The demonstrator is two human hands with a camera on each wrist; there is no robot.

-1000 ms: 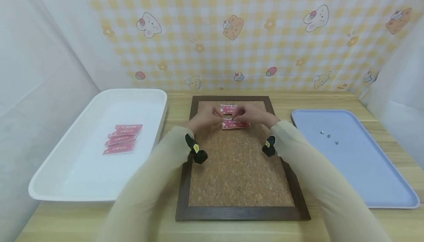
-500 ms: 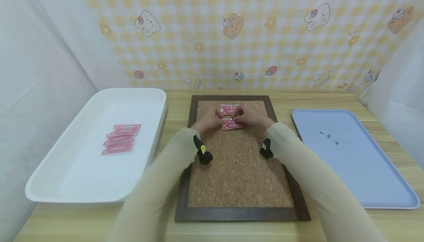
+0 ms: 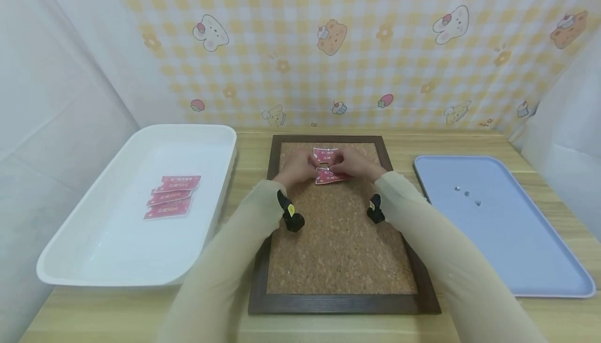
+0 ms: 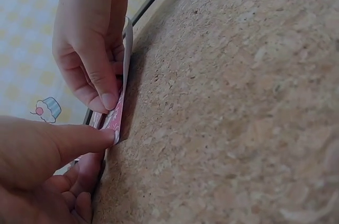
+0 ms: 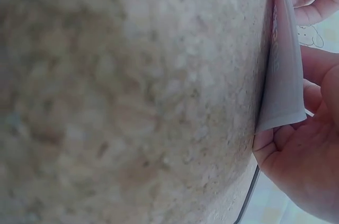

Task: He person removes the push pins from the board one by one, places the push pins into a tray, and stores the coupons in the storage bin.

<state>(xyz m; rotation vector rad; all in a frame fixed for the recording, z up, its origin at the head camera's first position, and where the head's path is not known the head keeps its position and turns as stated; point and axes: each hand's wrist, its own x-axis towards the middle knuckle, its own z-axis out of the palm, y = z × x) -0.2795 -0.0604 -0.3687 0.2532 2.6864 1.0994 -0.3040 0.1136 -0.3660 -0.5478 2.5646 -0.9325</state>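
On the framed corkboard (image 3: 340, 238), two pink coupons sit one above the other near the top. The thumb of my left hand (image 3: 300, 167) lies on the left corner of the lower coupon (image 3: 331, 177), its other fingers bent at the edge. My right hand (image 3: 353, 163) pinches a small silver thumbtack (image 3: 327, 168) at that coupon's top edge. The upper coupon (image 3: 324, 154) is partly covered by the right fingers. From the right wrist view, the lower coupon (image 5: 283, 70) has its near end lifted off the cork.
Left of the board is a white tray (image 3: 108, 249) holding several overlapping pink coupons (image 3: 172, 197). A blue tray (image 3: 507, 249) with several small silver thumbtacks (image 3: 467, 193) stands to the right. A checked cloth (image 3: 291, 82) hangs behind the wooden table (image 3: 338, 328).
Both hands stay at the lower coupon; the wrists have shifted slightly inward. The coupon's right end looks a little more tilted up. The trays are unchanged.
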